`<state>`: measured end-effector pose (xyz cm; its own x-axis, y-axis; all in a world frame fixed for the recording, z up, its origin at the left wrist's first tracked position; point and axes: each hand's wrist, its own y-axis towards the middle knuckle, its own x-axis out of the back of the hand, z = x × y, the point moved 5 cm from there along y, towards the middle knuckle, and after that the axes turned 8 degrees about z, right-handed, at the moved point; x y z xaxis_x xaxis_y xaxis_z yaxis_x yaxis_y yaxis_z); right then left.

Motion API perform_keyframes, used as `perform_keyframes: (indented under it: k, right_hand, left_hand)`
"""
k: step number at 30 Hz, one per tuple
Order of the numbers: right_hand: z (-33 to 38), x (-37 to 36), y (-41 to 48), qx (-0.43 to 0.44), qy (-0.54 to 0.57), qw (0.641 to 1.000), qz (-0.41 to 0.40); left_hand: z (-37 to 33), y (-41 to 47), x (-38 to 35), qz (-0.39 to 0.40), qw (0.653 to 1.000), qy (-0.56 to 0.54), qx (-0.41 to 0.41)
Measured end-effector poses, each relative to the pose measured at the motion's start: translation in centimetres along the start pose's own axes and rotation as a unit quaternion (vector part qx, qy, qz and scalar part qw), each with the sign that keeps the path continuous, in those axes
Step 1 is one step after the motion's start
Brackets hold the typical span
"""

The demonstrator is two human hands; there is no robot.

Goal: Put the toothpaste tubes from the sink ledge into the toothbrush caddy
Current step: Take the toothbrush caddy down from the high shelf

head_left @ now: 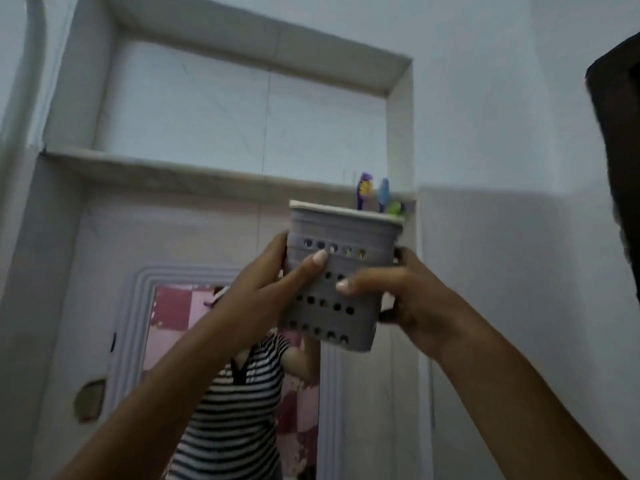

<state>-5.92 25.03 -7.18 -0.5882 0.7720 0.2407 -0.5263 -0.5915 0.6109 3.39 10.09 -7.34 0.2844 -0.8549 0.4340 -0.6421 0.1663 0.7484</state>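
A grey toothbrush caddy (346, 233) with rows of round holes is held up in the air, slightly tilted, just below a wall shelf. My left hand (266, 289) grips its left side and my right hand (398, 292) grips its right side. Several toothbrush heads (377, 195), purple, blue and green, stick out of its top right corner. No toothpaste tube shows in this view, and the inside of the caddy is hidden.
A recessed wall niche with a marble shelf (173, 168) lies behind and above the caddy. Below it hangs a framed mirror (145, 282), reflecting a person in a striped shirt. A dark object (620, 150) sits at the right edge.
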Motion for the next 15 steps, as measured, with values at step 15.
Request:
perform_keyframes:
  k: [15]
  right_hand:
    - [-35.6,-9.7,-30.7,-0.271,0.067,0.96,0.017]
  left_hand:
    - [20.6,-42.4,-6.5,-0.035,0.883,0.017,0.467]
